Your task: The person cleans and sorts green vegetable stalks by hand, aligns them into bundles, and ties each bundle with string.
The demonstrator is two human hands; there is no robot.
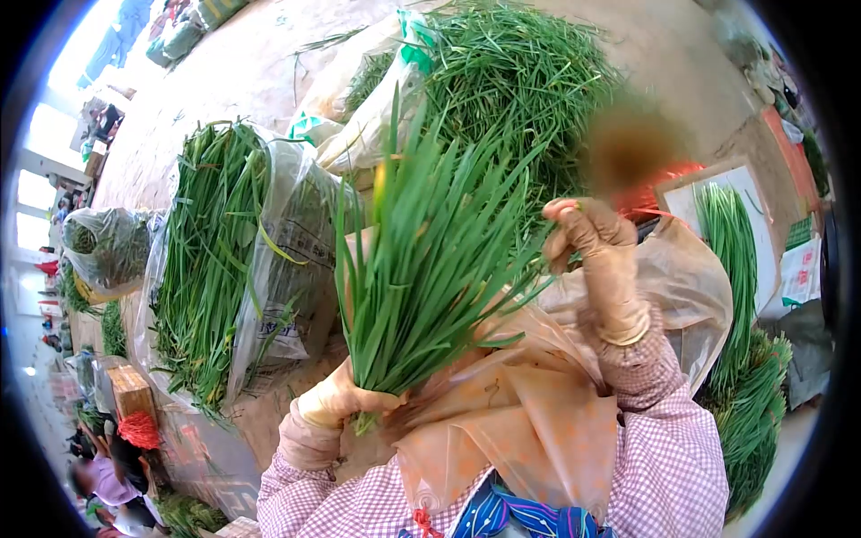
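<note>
My left hand (345, 399), in a pale glove, is wrapped round the lower end of a bunch of garlic chives (430, 269). The long flat leaves fan upward and to the right, and a yellowed leaf shows at the left of the bunch. To the right of the leaf tips, my right hand (587, 238) is raised, also gloved, with its fingers curled together. Some red shows at its fingertips; what they pinch, if anything, is too small to make out. A translucent orange-brown plastic apron (511, 394) covers my lap beneath both hands.
A large heap of loose chives (520, 81) lies ahead, beside a white plastic bag (368, 117). On the left stands a chive bundle (211, 260) in clear plastic. At right, trimmed chives (726, 233) rest on a white board (762, 260). A person (112, 480) is at far left.
</note>
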